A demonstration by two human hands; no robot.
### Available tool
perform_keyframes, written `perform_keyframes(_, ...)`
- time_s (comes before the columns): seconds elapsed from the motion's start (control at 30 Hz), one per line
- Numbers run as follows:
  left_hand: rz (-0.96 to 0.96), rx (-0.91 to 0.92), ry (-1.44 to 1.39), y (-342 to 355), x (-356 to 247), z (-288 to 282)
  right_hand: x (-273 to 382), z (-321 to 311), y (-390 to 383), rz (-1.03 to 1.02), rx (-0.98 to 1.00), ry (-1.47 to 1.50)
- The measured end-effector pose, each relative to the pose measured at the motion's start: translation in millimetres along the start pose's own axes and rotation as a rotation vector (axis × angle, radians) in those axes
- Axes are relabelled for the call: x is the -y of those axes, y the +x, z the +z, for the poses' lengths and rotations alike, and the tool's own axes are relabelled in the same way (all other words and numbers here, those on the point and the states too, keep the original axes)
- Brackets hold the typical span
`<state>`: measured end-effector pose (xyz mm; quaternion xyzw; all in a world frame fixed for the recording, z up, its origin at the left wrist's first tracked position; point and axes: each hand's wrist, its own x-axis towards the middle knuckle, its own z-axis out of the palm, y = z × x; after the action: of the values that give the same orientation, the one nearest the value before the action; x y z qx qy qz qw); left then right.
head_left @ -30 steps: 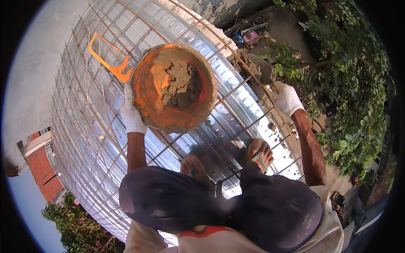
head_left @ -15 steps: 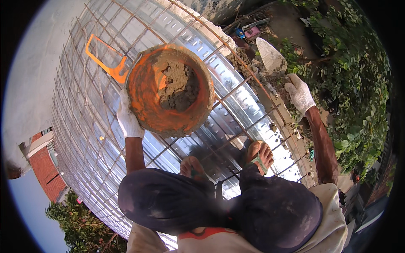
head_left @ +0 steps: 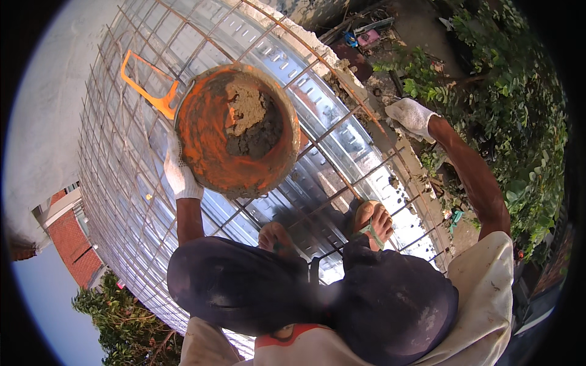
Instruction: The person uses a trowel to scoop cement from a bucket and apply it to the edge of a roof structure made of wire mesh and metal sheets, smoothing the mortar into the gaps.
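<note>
A round orange mortar pan (head_left: 204, 143), smeared with grey cement, is tilted on the rebar grid, with wet mortar (head_left: 253, 122) inside. My left hand (head_left: 178, 168), in a white knit glove, grips its left side, the fingers partly hidden by the pan. Out past the right edge of the metal decking, my gloved right hand (head_left: 412, 119) is closed, its fingers curled. It seems to hold a trowel, whose blade showed just before; the blade cannot be made out now. Beside the pan's upper left lies an orange frame shaped like a hacksaw (head_left: 160, 100).
Shiny corrugated metal decking (head_left: 317, 213) lies under the rusty rebar grid (head_left: 342, 122). My sandalled feet (head_left: 373, 224) stand on it. Right of the rough masonry edge (head_left: 421, 177) is a drop with leafy plants (head_left: 519, 158) and debris (head_left: 366, 36).
My right hand has moved up and left, its wrist turned, and the trowel blade has gone from sight. The pan appears slightly further left, with my left hand still on it.
</note>
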<state>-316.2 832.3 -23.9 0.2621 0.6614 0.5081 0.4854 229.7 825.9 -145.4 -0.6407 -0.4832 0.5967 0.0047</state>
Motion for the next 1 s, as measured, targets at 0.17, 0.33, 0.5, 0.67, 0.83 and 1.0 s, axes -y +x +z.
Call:
perform_keyframes(0.17, -0.008, -0.021, 0.007, -3, -6, 2, -38, -25, -34, -0.187, -0.094, -0.388)
perform_keyframes(0.33, -0.033, 0.023, -0.032, -2, -6, 7, -42, -23, -34, -0.482, -0.209, -0.845)
perform_keyframes(0.5, 0.027, -0.039, 0.017, 4, 1, -8, -11, -25, 44, -0.53, -0.274, -0.872)
perform_keyframes(0.67, -0.009, 0.0, -0.002, -5, -6, 10, 29, -28, 88, -0.487, -0.29, -0.664)
perform_keyframes(0.83, -0.035, -0.029, 0.014, -4, -7, 5, 28, -32, 65, -0.377, 0.029, -0.545)
perform_keyframes(1.0, -0.007, -0.039, -0.006, -11, -10, 10, -18, -26, -4, -0.299, 0.144, -0.647)
